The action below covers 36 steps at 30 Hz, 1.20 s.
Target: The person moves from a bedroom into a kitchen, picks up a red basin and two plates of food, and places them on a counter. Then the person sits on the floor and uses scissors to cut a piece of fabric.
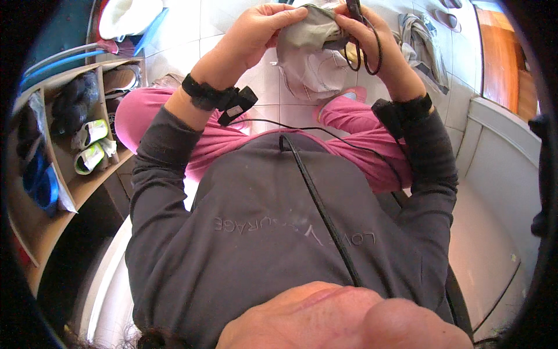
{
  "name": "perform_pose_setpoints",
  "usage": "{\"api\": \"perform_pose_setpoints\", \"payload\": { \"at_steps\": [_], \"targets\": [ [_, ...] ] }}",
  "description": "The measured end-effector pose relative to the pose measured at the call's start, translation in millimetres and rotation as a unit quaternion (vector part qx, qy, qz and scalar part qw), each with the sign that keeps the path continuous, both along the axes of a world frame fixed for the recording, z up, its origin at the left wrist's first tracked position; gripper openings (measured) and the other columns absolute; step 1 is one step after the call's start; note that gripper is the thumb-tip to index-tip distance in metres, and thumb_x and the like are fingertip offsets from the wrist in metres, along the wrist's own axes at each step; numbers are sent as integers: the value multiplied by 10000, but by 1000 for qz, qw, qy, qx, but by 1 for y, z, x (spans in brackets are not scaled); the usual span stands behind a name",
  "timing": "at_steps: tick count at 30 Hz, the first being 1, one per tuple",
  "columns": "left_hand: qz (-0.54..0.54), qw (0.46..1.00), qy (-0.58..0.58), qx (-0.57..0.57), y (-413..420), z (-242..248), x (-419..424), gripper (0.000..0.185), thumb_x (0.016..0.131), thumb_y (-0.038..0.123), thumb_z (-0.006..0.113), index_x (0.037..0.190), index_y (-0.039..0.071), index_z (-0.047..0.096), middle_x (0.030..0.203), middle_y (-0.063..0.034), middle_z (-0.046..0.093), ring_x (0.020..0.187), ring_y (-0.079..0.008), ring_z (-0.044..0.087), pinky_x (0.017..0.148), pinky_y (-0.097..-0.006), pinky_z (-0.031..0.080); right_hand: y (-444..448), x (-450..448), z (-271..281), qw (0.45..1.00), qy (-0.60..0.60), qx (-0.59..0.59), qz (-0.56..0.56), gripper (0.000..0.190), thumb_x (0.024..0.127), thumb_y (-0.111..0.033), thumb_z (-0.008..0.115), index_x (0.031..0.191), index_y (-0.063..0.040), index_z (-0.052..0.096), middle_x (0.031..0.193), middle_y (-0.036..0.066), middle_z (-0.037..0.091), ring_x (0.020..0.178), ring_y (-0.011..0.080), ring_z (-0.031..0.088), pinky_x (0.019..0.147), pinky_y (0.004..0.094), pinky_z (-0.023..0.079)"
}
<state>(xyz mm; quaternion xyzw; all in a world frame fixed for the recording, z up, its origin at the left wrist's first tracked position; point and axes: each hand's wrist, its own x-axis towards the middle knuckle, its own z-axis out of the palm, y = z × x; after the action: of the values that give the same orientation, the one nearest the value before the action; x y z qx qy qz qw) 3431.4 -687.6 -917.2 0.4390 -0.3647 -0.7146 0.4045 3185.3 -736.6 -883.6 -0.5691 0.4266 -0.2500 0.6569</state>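
Note:
At the top of the view, my left hand point(250, 37) pinches the edge of a grey-green cloth point(305, 28) between thumb and fingers. My right hand point(370, 39) grips the same cloth at its other side, close to a dark patch. A black object with a looped dark cord point(378, 52) lies against my right hand; its upper end is cut off by the frame, so its kind cannot be told. Beneath the cloth is a whitish fabric piece point(316, 76) with visible stitching. Black straps with small devices sit on both wrists.
A wooden shoe rack point(69, 185) with several shoes stands at left, beside a broom and a white bag point(126, 19). Grey clothing point(420, 48) and slippers point(447, 19) lie on the tiled floor at upper right. A thin black cable crosses my lap.

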Motion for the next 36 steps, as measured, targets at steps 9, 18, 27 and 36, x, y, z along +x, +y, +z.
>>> {"api": "perform_pose_setpoints", "payload": {
  "at_steps": [9, 18, 27, 36],
  "targets": [
    [-1, 995, 96, 28, -2, 7, 0, 303, 1027, 205, 625, 1283, 44, 650, 1065, -17, 700, 947, -101, 662, 823, -255, 532, -11, 4, -1, 999, 12, -50, -1, 188, 990, -118, 619, 1152, -22, 619, 906, -4, 613, 779, 82, 575, 676, 239, 489],
    [34, 993, 1, -116, -13, 0, -13, 236, 985, -3, 587, 1213, -22, 643, 1088, -46, 691, 997, -126, 649, 934, -273, 517, -16, -6, -6, 989, 68, -123, -42, 169, 964, -96, 648, 1112, -13, 648, 879, -1, 628, 793, 90, 573, 718, 240, 472],
    [149, 969, -116, -159, -14, -20, -6, 215, 927, 15, 632, 1127, -9, 708, 990, -31, 714, 876, -90, 625, 790, -226, 506, -12, -20, -9, 981, 76, -164, -64, 259, 1015, -259, 613, 1130, -41, 693, 931, 19, 663, 860, 117, 611, 775, 262, 502],
    [179, 921, -272, -212, -21, -26, -6, 172, 883, 36, 685, 1039, 14, 752, 894, -24, 718, 750, -93, 594, 680, -243, 495, 28, -20, 16, 990, 20, 123, 66, 466, 1027, -448, 553, 1102, 4, 634, 796, 112, 681, 660, 202, 695, 633, 344, 585]
  ]
}}
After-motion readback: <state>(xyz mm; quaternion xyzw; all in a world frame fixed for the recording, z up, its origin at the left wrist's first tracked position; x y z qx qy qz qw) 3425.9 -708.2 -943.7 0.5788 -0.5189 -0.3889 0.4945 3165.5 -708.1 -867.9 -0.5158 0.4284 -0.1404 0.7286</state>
